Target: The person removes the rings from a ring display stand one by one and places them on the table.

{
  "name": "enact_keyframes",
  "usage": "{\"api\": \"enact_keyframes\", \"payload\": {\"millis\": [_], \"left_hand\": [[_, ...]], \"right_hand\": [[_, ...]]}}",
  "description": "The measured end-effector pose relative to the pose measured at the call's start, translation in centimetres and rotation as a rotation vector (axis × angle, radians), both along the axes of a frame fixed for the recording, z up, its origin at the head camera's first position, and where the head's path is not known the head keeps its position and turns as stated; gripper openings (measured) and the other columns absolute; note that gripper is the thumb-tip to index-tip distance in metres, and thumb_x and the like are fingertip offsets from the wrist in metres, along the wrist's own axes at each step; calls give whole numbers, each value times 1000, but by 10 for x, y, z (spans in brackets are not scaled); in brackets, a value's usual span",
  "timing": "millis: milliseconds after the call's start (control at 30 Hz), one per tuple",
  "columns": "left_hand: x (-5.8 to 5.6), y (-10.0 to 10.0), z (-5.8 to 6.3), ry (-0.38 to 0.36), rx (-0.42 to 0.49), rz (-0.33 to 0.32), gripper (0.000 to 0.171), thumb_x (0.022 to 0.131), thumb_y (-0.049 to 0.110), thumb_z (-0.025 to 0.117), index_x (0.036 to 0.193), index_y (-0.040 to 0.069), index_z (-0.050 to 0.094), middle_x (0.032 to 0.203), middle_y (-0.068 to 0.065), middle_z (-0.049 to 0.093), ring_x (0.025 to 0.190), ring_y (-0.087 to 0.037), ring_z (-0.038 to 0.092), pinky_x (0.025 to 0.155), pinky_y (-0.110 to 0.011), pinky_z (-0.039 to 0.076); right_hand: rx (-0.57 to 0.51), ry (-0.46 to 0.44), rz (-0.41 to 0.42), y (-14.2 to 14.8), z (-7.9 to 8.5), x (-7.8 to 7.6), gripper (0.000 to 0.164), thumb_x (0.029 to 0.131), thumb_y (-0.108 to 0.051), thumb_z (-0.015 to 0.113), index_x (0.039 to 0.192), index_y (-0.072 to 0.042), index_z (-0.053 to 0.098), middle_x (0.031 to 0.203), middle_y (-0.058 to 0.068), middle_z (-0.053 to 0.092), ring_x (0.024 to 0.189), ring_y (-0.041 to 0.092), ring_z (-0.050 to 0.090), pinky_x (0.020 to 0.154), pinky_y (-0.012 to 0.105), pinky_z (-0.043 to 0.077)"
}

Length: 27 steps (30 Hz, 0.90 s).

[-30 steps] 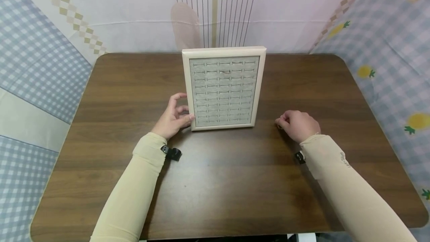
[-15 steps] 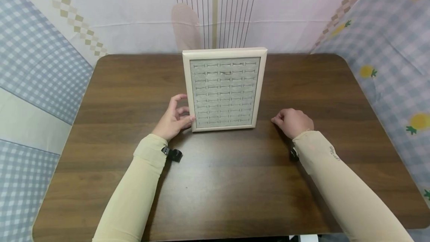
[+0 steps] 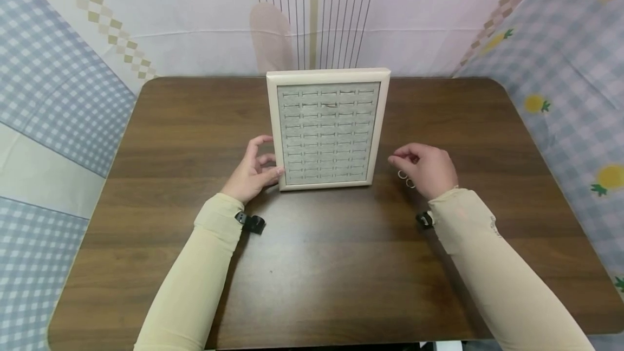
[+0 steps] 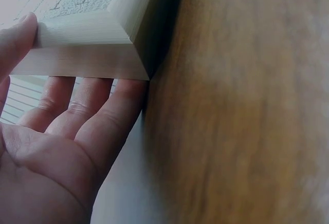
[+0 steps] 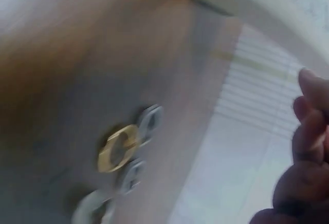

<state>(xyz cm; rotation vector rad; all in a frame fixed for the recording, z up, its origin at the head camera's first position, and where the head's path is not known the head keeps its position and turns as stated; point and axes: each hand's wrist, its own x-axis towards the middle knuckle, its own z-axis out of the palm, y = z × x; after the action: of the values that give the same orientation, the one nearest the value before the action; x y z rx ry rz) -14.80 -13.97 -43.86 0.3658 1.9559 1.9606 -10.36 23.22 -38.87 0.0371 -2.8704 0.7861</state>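
Note:
A ring display frame (image 3: 322, 129) with a pale border and slotted grey padding stands upright mid-table. My left hand (image 3: 251, 172) holds its lower left side, thumb on the front border and fingers behind, as the left wrist view shows. One thin brownish ring (image 3: 330, 105) sits in a slot in the second row. My right hand (image 3: 429, 169) is just right of the frame, above several loose rings, with thumb and fingertips brought together. I cannot tell whether a ring is between them. In the right wrist view a gold ring (image 5: 104, 160) lies among silver rings (image 5: 134, 175), blurred.
The wooden table (image 3: 302, 286) has rounded corners. A white cloth (image 3: 195, 10) with printed lines hangs right behind it. Checked blue cloth (image 3: 44, 69) flanks it on the left, and a similar cloth with pineapples (image 3: 575, 112) on the right.
My right hand has moved left toward the frame and risen slightly off the table, uncovering rings beneath it. My left hand and the frame stay as they were.

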Motion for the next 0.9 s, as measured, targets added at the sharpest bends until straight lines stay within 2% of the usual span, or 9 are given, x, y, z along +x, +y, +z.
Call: {"api": "enact_keyframes", "payload": {"millis": [167,333,600,900], "left_hand": [[0,-1,-1,8,2,4,71,95,-10,60,147,18,21,120,-27,58,92,-21,68,83,-32,61],[1,-2,-2,10,15,6,71,95,-10,61,147,18,22,119,-26,59,92,-19,68,83,-32,61],[0,-2,-3,20,23,-10,70,95,-10,60,147,17,21,121,-27,58,92,-19,68,81,-31,61],[-1,-1,-2,24,26,-20,69,96,-10,59,147,16,21,123,-29,58,96,-23,68,85,-34,60]], "right_hand": [[-66,262,38,-19,9,-6,13,85,-17,83,92,-7,78,70,3,62,64,14,50,55,19,36],[-124,412,95,-37,19,-15,16,83,-14,85,96,-7,80,66,2,58,61,12,46,53,19,33],[-144,502,155,-60,32,-31,18,83,-11,84,101,-8,81,65,5,59,60,13,47,54,18,31],[-153,543,207,-86,48,-44,17,83,-13,85,99,-11,82,68,5,62,62,11,48,55,18,31]]}}
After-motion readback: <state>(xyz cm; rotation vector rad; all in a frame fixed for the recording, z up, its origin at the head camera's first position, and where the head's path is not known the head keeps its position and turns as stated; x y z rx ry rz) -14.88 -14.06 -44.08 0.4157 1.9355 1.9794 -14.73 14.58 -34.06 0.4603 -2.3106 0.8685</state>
